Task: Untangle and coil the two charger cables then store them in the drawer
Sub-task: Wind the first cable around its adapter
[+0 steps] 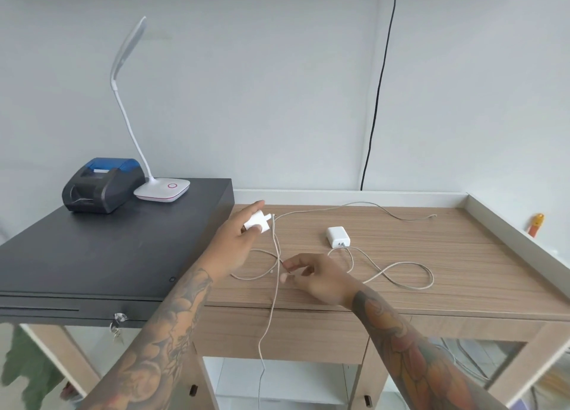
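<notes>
A receipt printer and desk lamp sit on the black cash drawer. The left hand grips a white charger plug; the right hand pinches its cable just below, near the second charger.

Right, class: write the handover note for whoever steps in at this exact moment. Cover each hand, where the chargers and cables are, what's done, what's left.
Left hand: holds the small white charger plug above the table.
Right hand: pinches that plug's cable, which hangs over the table's front edge.
Second charger: lies on the wooden table, its cable looped loosely beside it.
Done: nothing coiled yet.
Left: separate the cables where they cross, coil both, store them in the drawer, which is shut.
</notes>
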